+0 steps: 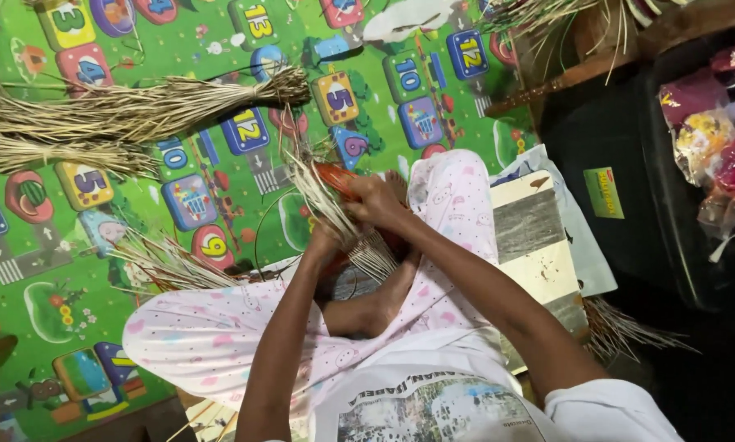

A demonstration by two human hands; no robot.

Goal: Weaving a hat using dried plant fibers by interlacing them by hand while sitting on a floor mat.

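A person sits cross-legged on a green play mat point(220, 74) printed with coloured number tiles, seen from above through a head-worn camera. Both forearms reach forward over pink-patterned trousers point(212, 336) and meet just past a bare foot point(367, 311).

The left hand point(325, 243) is curled closed around a bundle of thin, pale dried straw sticks point(335, 214); the fingers wrap the lower part of the bundle, though the fingertips themselves are hidden behind the sticks. The right hand point(373, 199) is also closed, gripping the same bundle from the upper side, knuckles up, with the thumb pressed against the sticks. Neither hand is spread. The bundle runs on a slant between the two hands, its loose ends fanning out above the right hand and below the left, just over the foot.

An orange-red object point(335, 176) lies touching the bundle beside the right hand; what it is cannot be told.

Further off on the mat, at the upper left, lies a large sheaf of the same dried sticks point(138, 110), well apart from the hands. More loose sticks point(167, 266) lie near the left knee. A flat grey and cream board point(535, 237) lies just beside the right leg, with a dark bin point(613, 229) beyond it.
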